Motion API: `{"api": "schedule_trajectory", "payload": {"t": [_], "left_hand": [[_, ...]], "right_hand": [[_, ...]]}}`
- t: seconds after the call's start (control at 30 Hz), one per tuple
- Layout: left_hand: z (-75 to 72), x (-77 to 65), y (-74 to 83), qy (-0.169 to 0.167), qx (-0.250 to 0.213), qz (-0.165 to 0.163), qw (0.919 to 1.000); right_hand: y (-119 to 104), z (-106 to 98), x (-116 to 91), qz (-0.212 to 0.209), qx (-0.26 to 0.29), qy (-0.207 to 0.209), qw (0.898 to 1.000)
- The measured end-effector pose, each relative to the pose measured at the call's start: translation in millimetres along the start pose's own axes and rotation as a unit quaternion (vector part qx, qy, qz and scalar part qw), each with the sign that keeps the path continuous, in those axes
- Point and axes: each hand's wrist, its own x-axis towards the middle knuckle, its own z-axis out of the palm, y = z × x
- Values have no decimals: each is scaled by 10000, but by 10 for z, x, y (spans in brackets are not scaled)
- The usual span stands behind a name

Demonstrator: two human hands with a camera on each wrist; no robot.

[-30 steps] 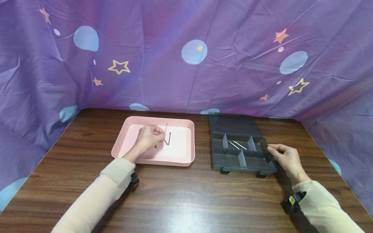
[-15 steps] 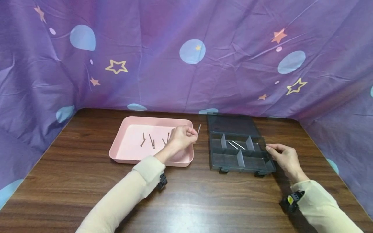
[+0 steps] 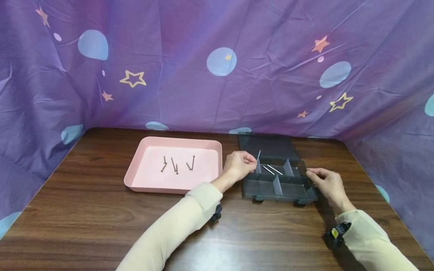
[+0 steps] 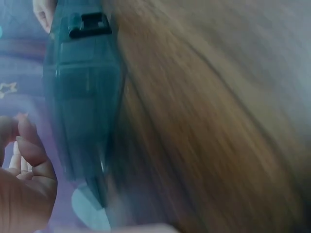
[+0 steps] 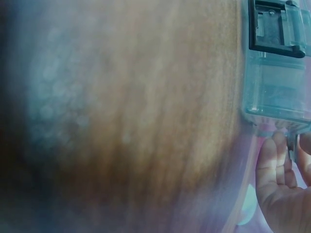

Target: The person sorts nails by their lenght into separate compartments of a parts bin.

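My left hand (image 3: 239, 165) pinches a thin silvery nail (image 3: 259, 155) by one end, its other end pointing up, above the left side of a dark see-through compartment box (image 3: 260, 185). Two silvery nails (image 3: 272, 170) lie in the box's back middle compartment. On the box's right side, my right hand (image 3: 328, 185) grips the edge between thumb and fingers; the right wrist view shows these fingers (image 5: 268, 162) against the end wall. In the left wrist view the left hand (image 4: 29, 179) is beside the box (image 4: 80, 97), and the nail cannot be made out.
A pink tray (image 3: 203, 178) with several brownish screws (image 3: 174, 165) stands left of the box. The box's lid (image 3: 268, 145) lies open towards the back. A purple curtain (image 3: 183, 94) hangs behind the wooden table (image 3: 101, 210).
My left hand has lifted the nail out of the pink tray and carried it right, to above the box. The right hand has stayed at the box's edge.
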Motion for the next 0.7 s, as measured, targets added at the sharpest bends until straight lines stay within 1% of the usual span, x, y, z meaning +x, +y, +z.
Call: {"api": "schedule_trajectory", "payload": {"t": [0.17,0.4,0.57,0.7], "left_hand": [[151,35,46,45,192,119,9997],[311,57,108,171,469,224,9985],[378,63,114,286,659,190,9972],[399,75,118,372,760,295,9960]], "right_hand": [[-7,6,3,93,-21,-35,9999],[-22,4,-4,224,-35,-61,9997],[-27,9,-19,289,65,-116,9995],[-34,-13,-13,226,10,-120,9997]]}}
